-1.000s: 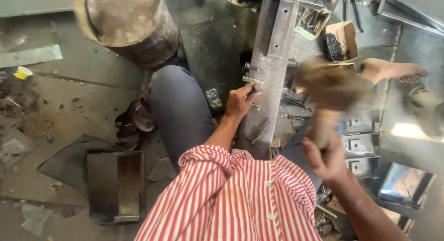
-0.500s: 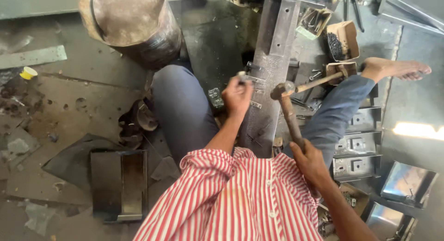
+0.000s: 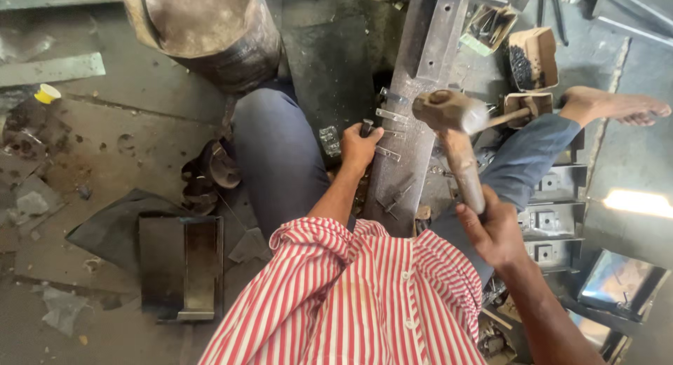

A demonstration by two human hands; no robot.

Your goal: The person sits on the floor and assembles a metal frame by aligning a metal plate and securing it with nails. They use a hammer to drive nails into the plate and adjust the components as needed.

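Hammer (image 3: pixel 449 112) raised since before, right hand (image 3: pixel 494 228) gripping; left hand (image 3: pixel 359 149) at beam edge (image 3: pixel 410 147)

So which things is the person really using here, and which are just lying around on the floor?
In use:
- hammer, gripped by the right hand
- small dark tool, held by the left hand
- long metal bar between the legs

Just lying about:
- big drum
- open boxes of small parts
- yellow cap
- dark metal tray
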